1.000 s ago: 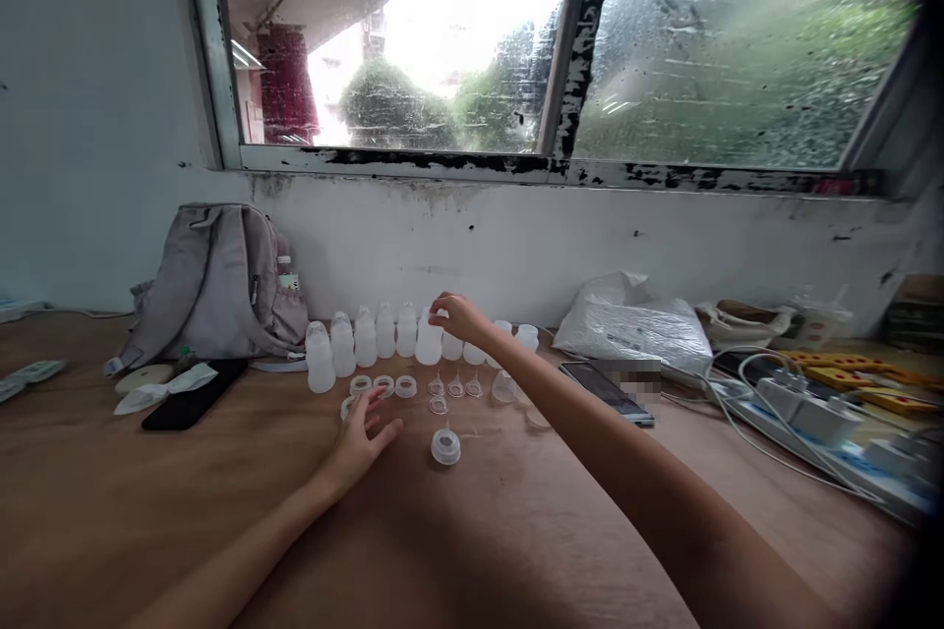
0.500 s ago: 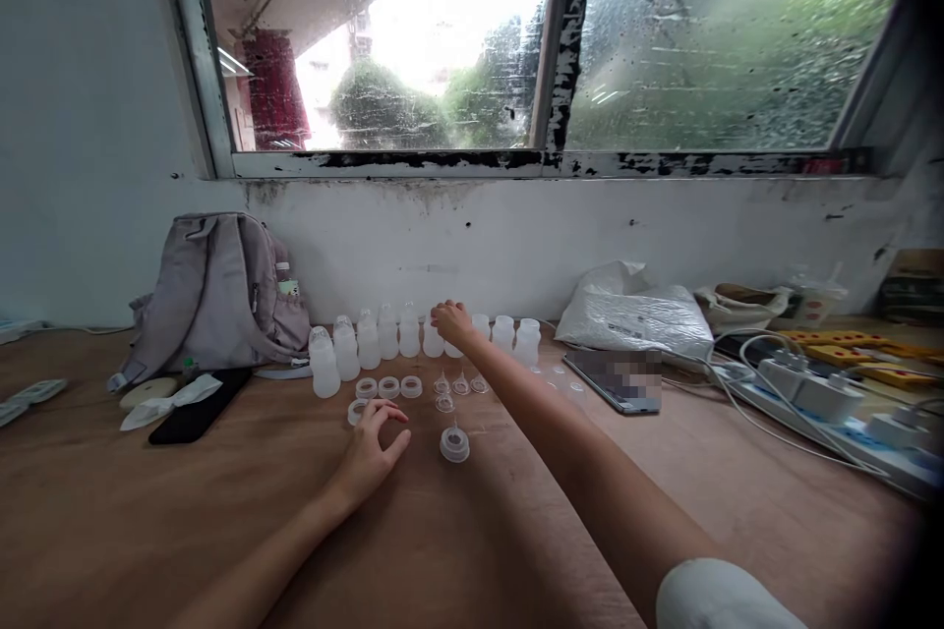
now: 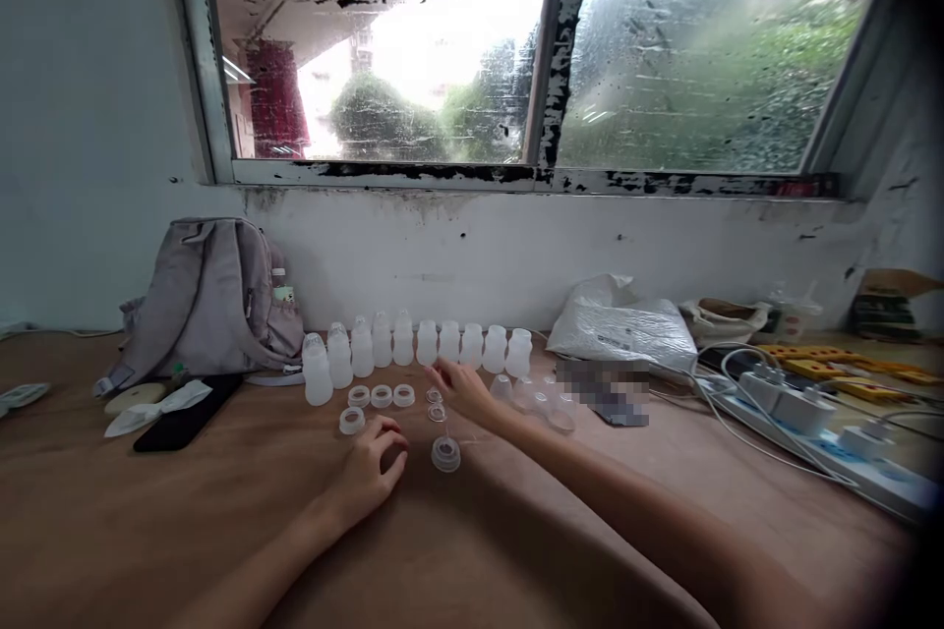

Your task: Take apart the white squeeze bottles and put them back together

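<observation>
My left hand [image 3: 375, 460] rests on the wooden table, fingers curved and thumb apart, holding nothing. It is close to a loose white bottle collar [image 3: 352, 421]; several more collars [image 3: 382, 397] lie just behind. My right hand [image 3: 464, 391] hovers over small clear bottle teats [image 3: 437, 412], hiding some of them. Its fingers look loosely apart, with nothing visible in them. Between the hands sits a teat fitted in a collar [image 3: 445, 454], tip upward. Behind stands a row of frosted baby bottles: capped ones [image 3: 361, 349] at left, topless ones [image 3: 472, 346] at right.
Several clear domed caps [image 3: 540, 395] lie right of my right hand, beside a partly blurred phone [image 3: 619, 408]. A silvery bag [image 3: 623, 324] and a power strip [image 3: 877, 482] with cables are farther right. A backpack [image 3: 210, 300] and black phone [image 3: 188, 418] stand at left.
My right hand has drawn back from the bottle row to above the teats, uncovering the topless bottles and the domed caps. My left hand stays nearly in place. The view has shifted slightly.
</observation>
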Available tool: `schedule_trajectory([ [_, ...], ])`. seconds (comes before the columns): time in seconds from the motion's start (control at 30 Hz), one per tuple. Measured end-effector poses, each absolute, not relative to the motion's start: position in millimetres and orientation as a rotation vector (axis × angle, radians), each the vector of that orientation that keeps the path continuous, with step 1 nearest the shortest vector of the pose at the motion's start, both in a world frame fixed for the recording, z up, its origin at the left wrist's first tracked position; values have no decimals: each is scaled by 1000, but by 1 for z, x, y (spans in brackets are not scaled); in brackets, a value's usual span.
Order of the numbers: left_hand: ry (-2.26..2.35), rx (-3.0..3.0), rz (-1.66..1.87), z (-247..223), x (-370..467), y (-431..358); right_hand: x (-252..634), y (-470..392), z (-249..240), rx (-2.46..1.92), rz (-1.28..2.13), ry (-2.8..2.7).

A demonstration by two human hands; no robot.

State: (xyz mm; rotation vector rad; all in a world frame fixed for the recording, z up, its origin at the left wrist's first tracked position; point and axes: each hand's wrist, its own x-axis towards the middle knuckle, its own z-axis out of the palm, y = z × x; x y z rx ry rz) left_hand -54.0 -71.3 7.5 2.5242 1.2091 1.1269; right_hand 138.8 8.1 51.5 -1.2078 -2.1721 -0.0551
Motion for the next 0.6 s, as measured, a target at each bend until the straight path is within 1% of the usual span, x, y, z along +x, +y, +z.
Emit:
schedule_trajectory([
  [0.1, 1149, 2755, 1030, 7, -50, -77, 151, -40, 31, -1134, 102, -2218],
  [0.2, 1106, 2879, 965, 7, -47, -80, 156, -68, 19, -1146, 120, -2292],
  [0.3, 1127, 2900, 939, 8, -46, -82, 152, -76, 11, -1131, 91, -2294],
  [0.43, 1090, 2958, 924, 11, -47, -84, 145, -81, 4, -997, 126, -2298],
  [0.6, 1017, 2985, 930, 11, -48, -86, 143, -91, 5, -916, 164, -2335],
])
